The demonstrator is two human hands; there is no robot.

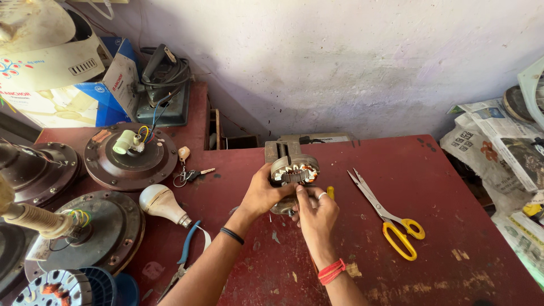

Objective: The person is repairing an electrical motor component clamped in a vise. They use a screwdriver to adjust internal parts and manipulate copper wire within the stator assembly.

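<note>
Both hands on the small motor [293, 173]!
Left hand [262, 195] clamps it steady; right hand [315, 212] pinches at its underside, scissors [391, 218] lying right of it.

Small grey motor stator [293, 171] with copper windings, held upright above the red table, winding face showing

Your table [430, 226] is dark red, scuffed with pale patches. The scissors [391, 221] have yellow handles, the pliers [184, 258] blue ones. The motor [293, 170] shows copper windings in grey metal (a yellow handle peeks out beside it). Your right wrist wears a red band [331, 271], your left a black one [232, 236].
</note>
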